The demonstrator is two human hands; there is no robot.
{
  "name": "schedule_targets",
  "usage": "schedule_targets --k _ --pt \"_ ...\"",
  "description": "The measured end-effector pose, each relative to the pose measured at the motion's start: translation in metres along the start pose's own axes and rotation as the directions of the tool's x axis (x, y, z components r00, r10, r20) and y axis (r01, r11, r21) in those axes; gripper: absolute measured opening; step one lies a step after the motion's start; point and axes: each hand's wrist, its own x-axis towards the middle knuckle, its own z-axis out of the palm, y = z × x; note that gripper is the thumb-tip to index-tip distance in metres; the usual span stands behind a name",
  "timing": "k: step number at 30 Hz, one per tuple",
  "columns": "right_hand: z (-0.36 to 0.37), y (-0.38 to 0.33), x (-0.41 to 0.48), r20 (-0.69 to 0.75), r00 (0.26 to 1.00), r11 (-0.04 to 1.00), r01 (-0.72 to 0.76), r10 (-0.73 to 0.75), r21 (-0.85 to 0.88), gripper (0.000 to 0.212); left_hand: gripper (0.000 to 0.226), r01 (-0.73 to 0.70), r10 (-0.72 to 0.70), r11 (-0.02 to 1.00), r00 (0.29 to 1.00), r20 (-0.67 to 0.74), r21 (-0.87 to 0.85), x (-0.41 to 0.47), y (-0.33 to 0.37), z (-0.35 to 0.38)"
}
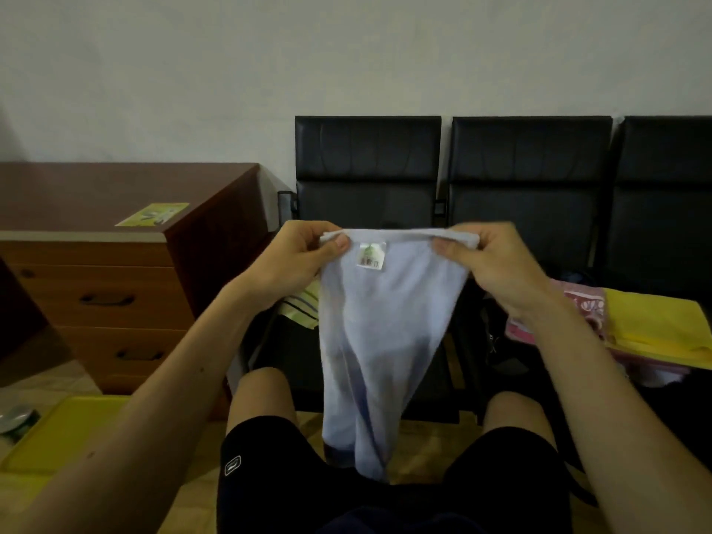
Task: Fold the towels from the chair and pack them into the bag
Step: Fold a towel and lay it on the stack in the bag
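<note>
The black chairs (528,156) span twelve to three o'clock, a yellow towel (655,325) lying at three. At centre the pale blue towel (381,329) hangs free lengthwise, its top corners pinched between thumb and curled fingers of the left grip (304,256) and right grip (489,264). Folding looks just begun; next the two corners must meet squarely, halving it.

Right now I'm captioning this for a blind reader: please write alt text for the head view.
The left hand and right hand pinch the top corners of a pale blue towel, which hangs down. Behind stand black chairs, with a yellow towel and pink towel at right.
</note>
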Motion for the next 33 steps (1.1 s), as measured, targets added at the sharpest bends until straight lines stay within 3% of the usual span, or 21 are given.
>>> schedule_targets --k 3,9,13,16,21,25,29,33 --pt "-0.001 -0.029 0.013 0.027 0.984 0.973 0.180 -0.178 -0.143 0.010 0.025 0.004 -0.002 1.000 0.996 -0.092 0.022 0.005 -0.010 0.001" --pt "0.012 -0.021 0.018 -0.110 0.968 0.958 0.201 -0.226 -0.205 0.009 0.029 -0.068 0.046 0.991 0.982 -0.185 -0.115 0.011 -0.006 -0.004" --pt "0.014 -0.016 0.019 -0.149 0.910 0.875 0.310 -0.386 -0.372 0.014 0.026 -0.147 0.121 0.984 0.964 -0.236 -0.096 0.019 0.006 -0.007" --pt "0.010 -0.025 0.020 -0.216 0.875 0.875 0.353 -0.434 -0.330 0.008 0.025 -0.172 0.133 0.974 0.963 -0.235 -0.151 0.024 0.013 -0.007" --pt "0.007 -0.028 0.017 -0.227 0.925 0.950 0.282 -0.306 -0.132 0.016 0.030 -0.109 0.044 0.953 0.973 -0.225 -0.284 0.022 0.015 0.008" --pt "0.005 -0.022 0.012 -0.215 0.969 0.988 0.139 -0.123 0.062 0.020 0.025 -0.099 0.036 0.967 0.965 -0.261 -0.234 0.019 0.014 0.020" --pt "0.008 -0.021 0.008 -0.177 0.984 0.974 0.027 0.013 0.224 0.017 0.026 -0.174 0.100 0.965 0.936 -0.337 -0.197 0.021 0.023 0.031" --pt "0.008 -0.016 0.003 -0.135 0.981 0.921 -0.080 0.141 0.381 0.021 0.024 -0.171 0.073 0.950 0.935 -0.346 -0.261 0.021 0.031 0.038"
